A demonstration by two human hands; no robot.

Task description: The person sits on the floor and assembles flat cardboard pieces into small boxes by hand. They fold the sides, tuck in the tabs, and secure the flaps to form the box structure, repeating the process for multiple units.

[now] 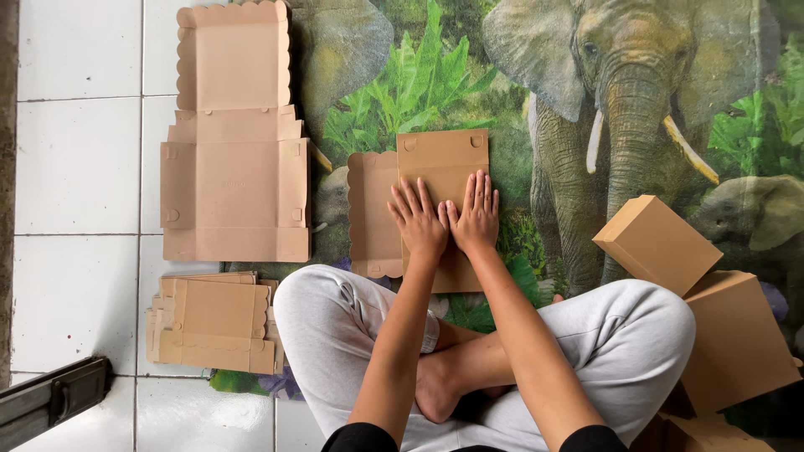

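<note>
A flat brown cardboard box blank (440, 159) lies on an elephant-print mat (636, 100) in front of my crossed legs. A scalloped flap (373, 209) of it sticks out to the left. My left hand (416, 220) and my right hand (475, 213) press flat on the folded blank, side by side, fingers spread and pointing away from me. Neither hand grips anything.
An unfolded cardboard blank (234, 142) lies flat at the upper left, half on white floor tiles (75, 167). A stack of folded blanks (213, 326) sits by my left knee. Two assembled brown boxes (657, 243) (737, 339) rest by my right knee. A dark bar (50, 398) crosses the lower left corner.
</note>
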